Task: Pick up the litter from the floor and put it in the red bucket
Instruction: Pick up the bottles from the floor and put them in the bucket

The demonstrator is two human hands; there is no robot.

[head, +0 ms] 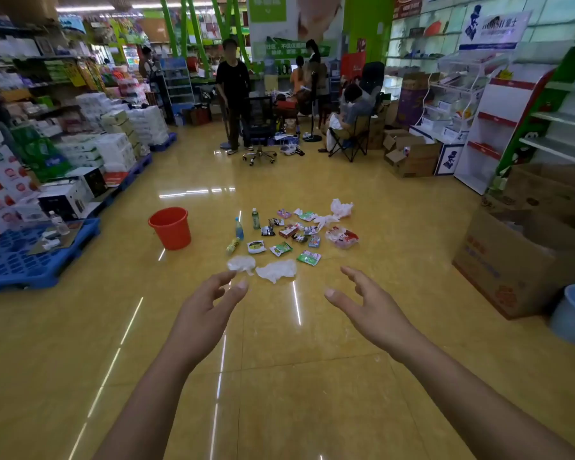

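tub (573,312) clipped rt; wrapper (308,257) txt illegible

Of the person we see only two arms, ending in the left hand (210,303) and the right hand (369,307), both bare. The forearms are slim and uncovered all the way from the wrists to the bottom edge of the view. We can make out slender fingers (357,275) and short, rounded nails on the two thumbs.
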